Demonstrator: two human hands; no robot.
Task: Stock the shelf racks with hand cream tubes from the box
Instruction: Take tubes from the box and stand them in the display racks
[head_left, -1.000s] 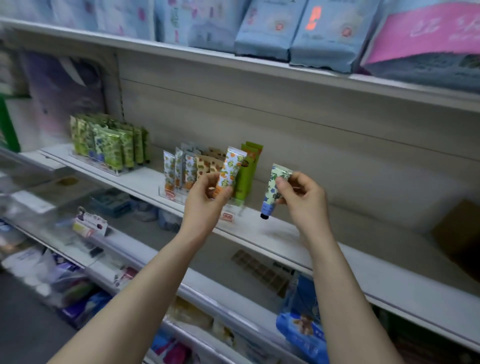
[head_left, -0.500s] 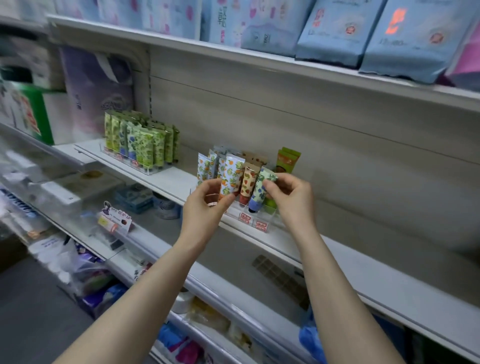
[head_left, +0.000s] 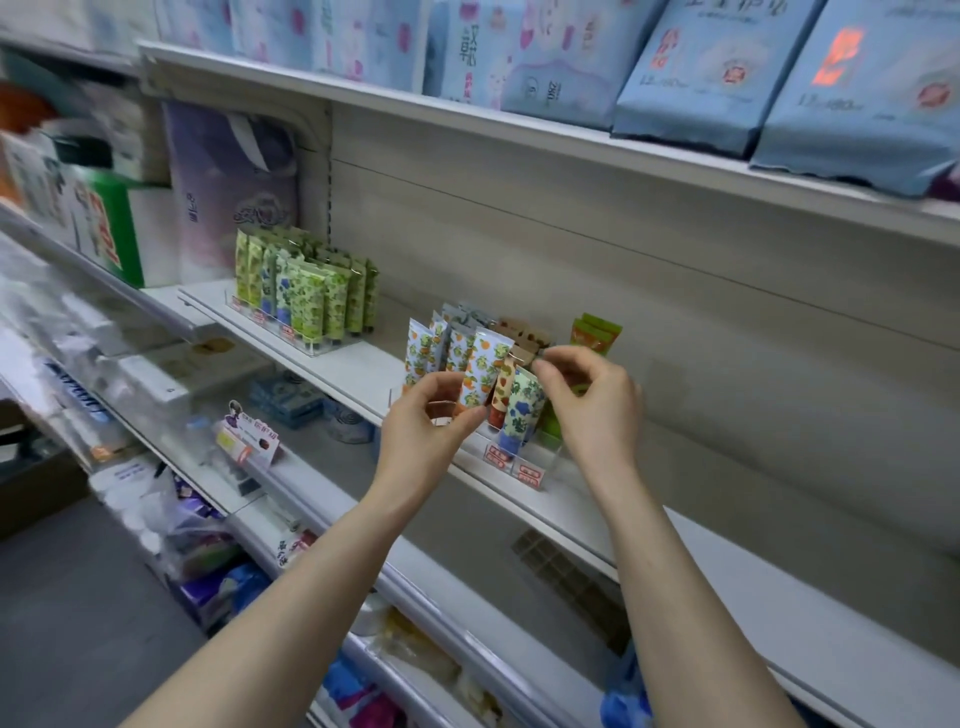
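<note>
Left hand: thumb and forefinger pinch orange-print tube in clear rack. Right hand: fingers curled, part-open, nothing visibly gripped, at 3 o'clock of blue-flower tube.

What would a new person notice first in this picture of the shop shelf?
Two bare hands meet at a clear rack of patterned hand cream tubes on the middle shelf: the left hand at an orange-print tube, the right hand above a blue-leaf tube. Further left stands a fuller green rack; blue packs line the shelf above.
</note>
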